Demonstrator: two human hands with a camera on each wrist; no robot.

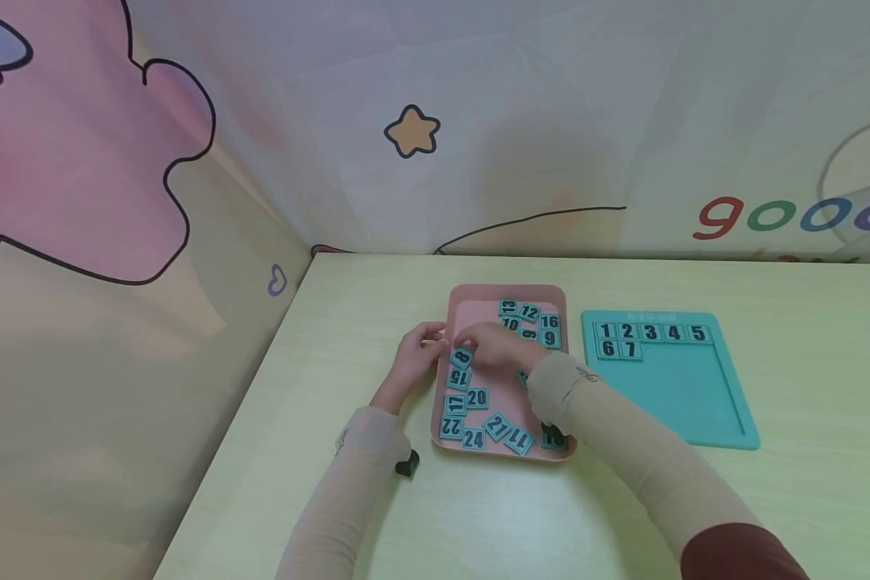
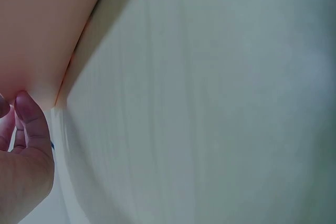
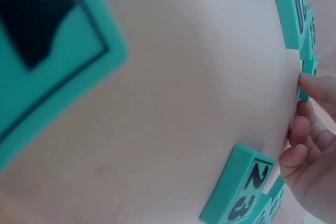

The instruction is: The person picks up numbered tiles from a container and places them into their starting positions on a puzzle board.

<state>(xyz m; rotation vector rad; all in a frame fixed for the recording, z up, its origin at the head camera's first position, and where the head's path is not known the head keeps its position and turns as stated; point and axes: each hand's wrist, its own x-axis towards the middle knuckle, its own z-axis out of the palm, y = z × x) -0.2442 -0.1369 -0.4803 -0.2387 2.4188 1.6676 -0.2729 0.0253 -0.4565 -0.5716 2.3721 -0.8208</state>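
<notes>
A pink tray [image 1: 499,387] holds several teal number tiles, lying at different angles. My right hand [image 1: 495,345] reaches over it, thumb and forefinger pinching the number 8 tile [image 1: 461,358] near the left wall. That hand also shows at the right edge of the right wrist view, its fingertips on a tile [image 3: 308,74]. My left hand [image 1: 415,358] holds the tray's left rim; the left wrist view shows its thumb [image 2: 31,116] against the pink wall. Part of the tray's right side is hidden under my right forearm.
Right of the tray lies a teal board [image 1: 681,395] with tiles 1 to 5 in its top row and 6 and 7 below. A number 23 tile [image 3: 241,184] lies in the tray near my right hand. A printed cloth [image 1: 536,145] hangs behind the table.
</notes>
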